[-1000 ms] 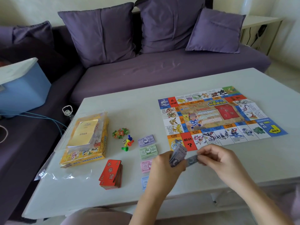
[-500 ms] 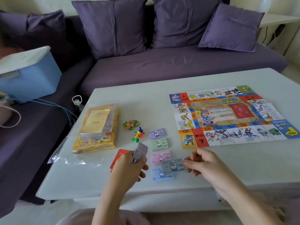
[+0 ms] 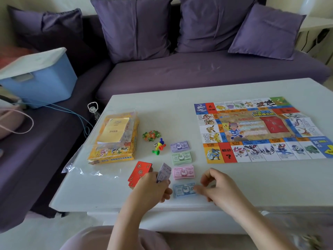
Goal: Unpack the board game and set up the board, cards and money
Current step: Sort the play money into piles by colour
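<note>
Left hand [image 3: 153,188]: fingers curled round a fanned wad of bills [image 3: 164,171], held upright over the near edge of the surface [image 3: 144,105].
Right hand [image 3: 222,188]: fingers loosely curled, tips at the right edge of the blue pile [image 3: 182,190]. Blurred, so cannot tell whether they pinch a note.
4 sorted stacks in 1 column, far to near: purple pile [image 3: 179,146], green pile [image 3: 182,157], pink pile [image 3: 183,172], blue pile.
Red card deck [image 3: 140,173] partly behind the left hand.
Board [image 3: 261,130] unfolded flat, right side.
</note>
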Demonstrator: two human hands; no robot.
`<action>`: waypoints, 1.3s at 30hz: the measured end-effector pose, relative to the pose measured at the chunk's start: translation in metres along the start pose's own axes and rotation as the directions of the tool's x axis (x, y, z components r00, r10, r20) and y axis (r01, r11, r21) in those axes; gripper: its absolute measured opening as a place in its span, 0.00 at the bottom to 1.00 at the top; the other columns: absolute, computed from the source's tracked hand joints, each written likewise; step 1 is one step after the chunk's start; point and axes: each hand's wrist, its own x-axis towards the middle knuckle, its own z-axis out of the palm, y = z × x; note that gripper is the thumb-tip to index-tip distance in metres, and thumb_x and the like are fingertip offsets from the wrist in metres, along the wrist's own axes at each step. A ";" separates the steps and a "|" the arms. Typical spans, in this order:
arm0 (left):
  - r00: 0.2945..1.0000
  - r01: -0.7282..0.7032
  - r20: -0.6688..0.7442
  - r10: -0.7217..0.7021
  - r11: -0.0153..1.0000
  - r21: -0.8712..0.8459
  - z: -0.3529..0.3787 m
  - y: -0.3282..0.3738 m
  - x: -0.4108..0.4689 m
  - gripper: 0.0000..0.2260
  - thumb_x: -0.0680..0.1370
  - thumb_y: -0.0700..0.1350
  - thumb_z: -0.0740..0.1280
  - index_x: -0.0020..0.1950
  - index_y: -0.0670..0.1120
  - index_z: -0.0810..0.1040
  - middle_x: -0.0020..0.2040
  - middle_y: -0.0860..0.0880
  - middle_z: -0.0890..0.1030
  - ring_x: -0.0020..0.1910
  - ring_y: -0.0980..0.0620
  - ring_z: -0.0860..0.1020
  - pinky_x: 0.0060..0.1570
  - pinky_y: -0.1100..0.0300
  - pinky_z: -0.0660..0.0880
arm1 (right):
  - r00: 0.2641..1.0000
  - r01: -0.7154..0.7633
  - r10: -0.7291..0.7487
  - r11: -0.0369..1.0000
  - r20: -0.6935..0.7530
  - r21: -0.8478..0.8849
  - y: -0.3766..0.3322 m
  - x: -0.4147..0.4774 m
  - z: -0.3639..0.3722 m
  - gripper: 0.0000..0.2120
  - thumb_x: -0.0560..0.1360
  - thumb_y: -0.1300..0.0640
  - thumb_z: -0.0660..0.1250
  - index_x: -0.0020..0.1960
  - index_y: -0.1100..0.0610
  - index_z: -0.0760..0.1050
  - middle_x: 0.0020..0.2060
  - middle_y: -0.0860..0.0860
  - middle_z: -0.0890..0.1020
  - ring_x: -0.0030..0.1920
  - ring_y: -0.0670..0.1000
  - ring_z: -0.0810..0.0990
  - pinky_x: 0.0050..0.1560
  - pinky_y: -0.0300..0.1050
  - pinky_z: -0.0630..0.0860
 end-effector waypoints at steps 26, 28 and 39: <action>0.988 -0.062 0.054 0.146 0.689 -0.722 0.002 0.021 -0.007 0.13 0.73 0.42 0.65 0.53 0.37 0.80 0.43 0.41 0.84 0.41 0.48 0.83 0.44 0.56 0.81 | 0.964 0.260 -0.266 0.947 0.002 0.190 -0.048 0.001 -0.008 0.13 0.66 0.55 0.78 0.47 0.51 0.77 0.39 0.47 0.81 0.34 0.44 0.79 0.36 0.32 0.73; 0.989 -0.087 0.019 0.148 0.673 -0.734 0.005 0.022 -0.004 0.14 0.68 0.43 0.68 0.50 0.37 0.81 0.43 0.40 0.84 0.40 0.47 0.83 0.41 0.58 0.81 | 0.962 0.270 -0.273 0.951 -0.002 0.151 -0.050 0.002 -0.005 0.15 0.64 0.54 0.79 0.47 0.50 0.77 0.38 0.47 0.81 0.36 0.45 0.80 0.37 0.34 0.75; 0.982 0.023 0.136 0.133 0.627 -0.779 0.023 0.029 -0.002 0.09 0.79 0.34 0.59 0.53 0.36 0.79 0.48 0.36 0.83 0.44 0.43 0.82 0.46 0.53 0.81 | 0.963 0.261 -0.254 0.962 -0.088 0.079 -0.038 0.006 -0.008 0.25 0.66 0.62 0.78 0.56 0.41 0.77 0.41 0.43 0.81 0.37 0.42 0.79 0.39 0.34 0.77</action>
